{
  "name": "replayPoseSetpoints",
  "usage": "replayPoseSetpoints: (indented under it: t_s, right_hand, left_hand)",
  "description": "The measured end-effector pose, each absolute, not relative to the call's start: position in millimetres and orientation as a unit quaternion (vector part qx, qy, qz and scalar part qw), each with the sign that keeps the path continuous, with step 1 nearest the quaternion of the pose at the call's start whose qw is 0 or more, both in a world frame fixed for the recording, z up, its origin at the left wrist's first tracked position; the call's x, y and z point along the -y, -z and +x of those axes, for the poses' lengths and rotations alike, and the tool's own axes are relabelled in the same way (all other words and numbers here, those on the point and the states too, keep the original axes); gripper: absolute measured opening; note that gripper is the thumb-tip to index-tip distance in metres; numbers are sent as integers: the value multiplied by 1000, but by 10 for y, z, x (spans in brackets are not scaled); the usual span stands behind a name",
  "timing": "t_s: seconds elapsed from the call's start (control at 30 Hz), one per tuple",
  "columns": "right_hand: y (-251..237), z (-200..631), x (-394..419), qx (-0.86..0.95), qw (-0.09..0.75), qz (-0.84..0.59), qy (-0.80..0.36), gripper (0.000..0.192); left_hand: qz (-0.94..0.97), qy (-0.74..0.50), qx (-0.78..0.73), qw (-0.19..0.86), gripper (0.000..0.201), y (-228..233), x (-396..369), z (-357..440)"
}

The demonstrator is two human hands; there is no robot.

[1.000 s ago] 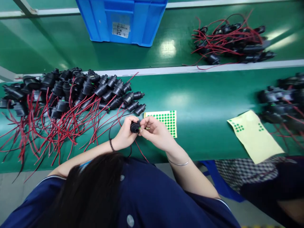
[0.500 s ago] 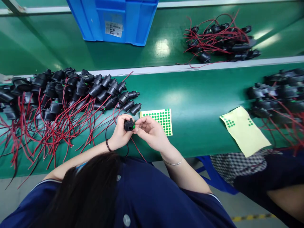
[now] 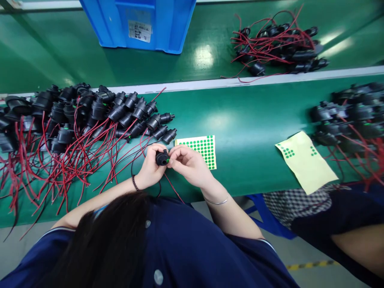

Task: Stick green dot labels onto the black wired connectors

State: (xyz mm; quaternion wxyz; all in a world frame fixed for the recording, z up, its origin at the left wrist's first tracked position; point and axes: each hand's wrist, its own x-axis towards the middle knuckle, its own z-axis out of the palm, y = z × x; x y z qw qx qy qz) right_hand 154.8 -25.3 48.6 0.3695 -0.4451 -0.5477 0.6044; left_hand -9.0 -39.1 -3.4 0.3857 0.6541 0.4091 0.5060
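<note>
My left hand (image 3: 150, 170) grips a small black round part (image 3: 162, 158) with red and black wires hanging from it. My right hand (image 3: 189, 164) presses its fingertips against the part's side, where a green dot shows. Just beyond my right hand lies a yellow sheet of green dot stickers (image 3: 199, 148) on the green table (image 3: 246, 128). A large pile of similar black parts with red wires (image 3: 81, 120) spreads to the left of my hands.
A blue crate (image 3: 141, 22) stands at the back. Another heap of wired parts (image 3: 276, 44) lies back right, and more (image 3: 351, 116) at the right edge. A nearly bare yellow sticker sheet (image 3: 306, 162) lies before a neighbouring person's lap (image 3: 330, 216).
My hands stay together on the black part, with the green dot now showing at its side. The view has drifted slightly, so everything sits a little lower-left.
</note>
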Motion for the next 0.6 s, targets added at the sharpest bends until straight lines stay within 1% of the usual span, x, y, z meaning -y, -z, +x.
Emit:
replayPoseSetpoints:
  t_s: [0.37, 0.6]
  right_hand:
    - [-468, 1556, 248, 548, 361, -453, -603, 12]
    - [-496, 1545, 261, 549, 368, -463, -591, 13]
  left_hand:
    - [668, -500, -407, 371, 24, 30, 379, -96]
    - [675, -501, -401, 364, 23, 22, 376, -91]
